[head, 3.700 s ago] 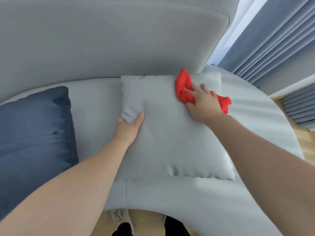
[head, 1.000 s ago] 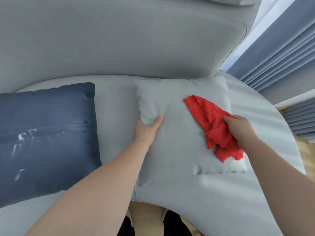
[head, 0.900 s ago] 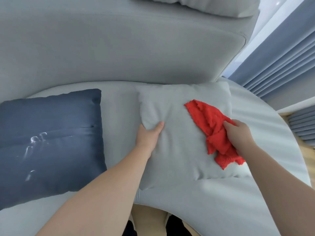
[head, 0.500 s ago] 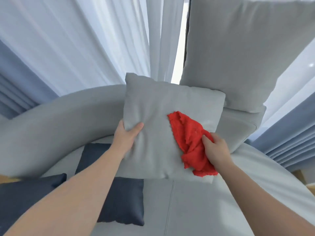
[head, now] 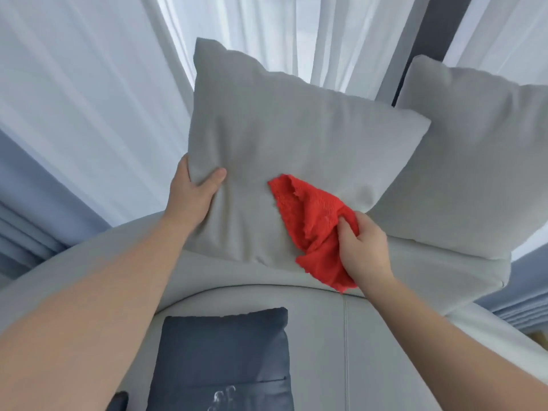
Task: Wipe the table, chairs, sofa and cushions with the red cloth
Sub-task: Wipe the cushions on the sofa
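A light grey cushion (head: 284, 134) is held up in the air above the backrest of the grey sofa (head: 385, 330). My left hand (head: 192, 191) grips its left edge, thumb on the front face. My right hand (head: 363, 247) holds the red cloth (head: 314, 223) bunched in its fingers, and the cloth lies against the cushion's lower right part. A second light grey cushion (head: 474, 161) stands on the backrest to the right, partly behind the held one.
A dark blue cushion (head: 225, 357) lies on the sofa seat below. White sheer curtains (head: 89, 99) hang behind the sofa, with blue-grey drapes (head: 17, 203) at the far left and right edges.
The grey cushion has been lifted from the sofa seat up above the backrest, with my left hand still on its edge. My right hand kept the red cloth against it.
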A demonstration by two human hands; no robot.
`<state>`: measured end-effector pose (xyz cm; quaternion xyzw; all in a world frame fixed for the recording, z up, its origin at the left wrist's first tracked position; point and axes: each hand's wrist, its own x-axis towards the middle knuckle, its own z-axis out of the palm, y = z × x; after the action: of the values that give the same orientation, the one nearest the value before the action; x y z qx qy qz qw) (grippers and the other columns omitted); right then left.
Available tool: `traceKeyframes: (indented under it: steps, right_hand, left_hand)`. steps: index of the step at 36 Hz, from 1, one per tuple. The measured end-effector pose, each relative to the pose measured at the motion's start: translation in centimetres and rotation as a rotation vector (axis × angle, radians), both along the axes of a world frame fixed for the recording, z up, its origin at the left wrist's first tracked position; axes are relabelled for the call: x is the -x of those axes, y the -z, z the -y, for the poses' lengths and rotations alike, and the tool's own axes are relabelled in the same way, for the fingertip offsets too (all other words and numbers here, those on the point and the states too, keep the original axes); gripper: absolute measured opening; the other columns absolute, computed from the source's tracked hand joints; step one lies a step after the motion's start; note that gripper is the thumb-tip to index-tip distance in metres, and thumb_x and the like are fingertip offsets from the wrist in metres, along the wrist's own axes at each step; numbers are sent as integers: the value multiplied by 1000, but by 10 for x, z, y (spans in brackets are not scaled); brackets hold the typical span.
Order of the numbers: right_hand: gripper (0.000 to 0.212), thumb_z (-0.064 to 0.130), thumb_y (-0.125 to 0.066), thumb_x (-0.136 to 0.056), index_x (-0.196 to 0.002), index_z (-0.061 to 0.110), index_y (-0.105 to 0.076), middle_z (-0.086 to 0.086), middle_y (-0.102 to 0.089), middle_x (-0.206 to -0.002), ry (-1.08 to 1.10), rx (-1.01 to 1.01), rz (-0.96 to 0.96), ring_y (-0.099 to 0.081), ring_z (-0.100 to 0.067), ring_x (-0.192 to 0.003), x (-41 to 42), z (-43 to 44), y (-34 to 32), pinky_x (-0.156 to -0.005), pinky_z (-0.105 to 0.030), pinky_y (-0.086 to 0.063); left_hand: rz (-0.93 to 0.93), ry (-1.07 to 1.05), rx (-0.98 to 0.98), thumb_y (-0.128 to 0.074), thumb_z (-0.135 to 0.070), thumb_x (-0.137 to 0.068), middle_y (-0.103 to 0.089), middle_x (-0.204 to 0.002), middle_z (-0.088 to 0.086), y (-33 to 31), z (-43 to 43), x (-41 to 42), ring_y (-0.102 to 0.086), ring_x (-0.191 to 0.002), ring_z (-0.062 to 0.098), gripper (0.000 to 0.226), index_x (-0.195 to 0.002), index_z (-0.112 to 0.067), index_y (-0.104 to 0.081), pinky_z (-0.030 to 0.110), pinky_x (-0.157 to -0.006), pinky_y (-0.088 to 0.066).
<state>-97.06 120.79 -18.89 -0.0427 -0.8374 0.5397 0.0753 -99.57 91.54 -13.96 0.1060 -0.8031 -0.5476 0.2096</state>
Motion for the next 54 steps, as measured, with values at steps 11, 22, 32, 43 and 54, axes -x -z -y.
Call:
traceKeyframes:
  steps: [11, 22, 32, 43, 54]
  right_hand:
    - [28, 26, -45, -97, -116, 14, -62, -11, -64, -114, -59, -300, 71, -57, -28, -108, 137, 8, 10, -83, -28, -38]
    - [29, 31, -44, -96, -119, 21, -60, -1, -33, -154, 13, -356, -36, -43, -17, -127, 125, -4, 35, -98, -21, -32]
    - [23, 19, -48, -94, -112, 25, -60, 16, -60, -84, -196, -154, -43, -55, 2, -78, 25, 34, 119, -74, -18, -43]
    - [34, 13, -46, -94, -120, 27, -62, 5, -66, -113, -518, -277, 326, -57, -16, -104, -80, 93, 240, -83, -17, -36]
    - [24, 20, -49, -92, -104, 38, -60, 30, -58, -81, -209, -197, 385, -58, 5, -78, -142, 64, 270, -65, -10, -40]
  left_hand:
    - [188, 121, -49, -62, -37, -87, -61, -118, -10, 63, 13, 99, -60, -105, 6, 46, -129, -26, -48, 29, -93, -49]
    - [291, 72, -10, -60, -35, -89, -46, -134, -13, 96, 16, 76, -44, -122, -4, 65, -144, -25, -27, 11, -70, -41]
    - [590, -55, 319, -54, -25, -94, -53, -134, 6, 206, 43, -84, -49, -123, 21, 38, -131, -15, -51, 29, -102, -35]
    - [991, 155, 806, -37, -78, -77, -9, -159, -5, 305, 60, -219, -2, -146, 19, 91, -150, -30, -9, 55, -112, -12]
    - [1150, 315, 964, -26, -97, -55, -54, -126, -2, 348, 48, -156, -50, -117, 23, 113, -144, -26, -28, 40, -88, -39]
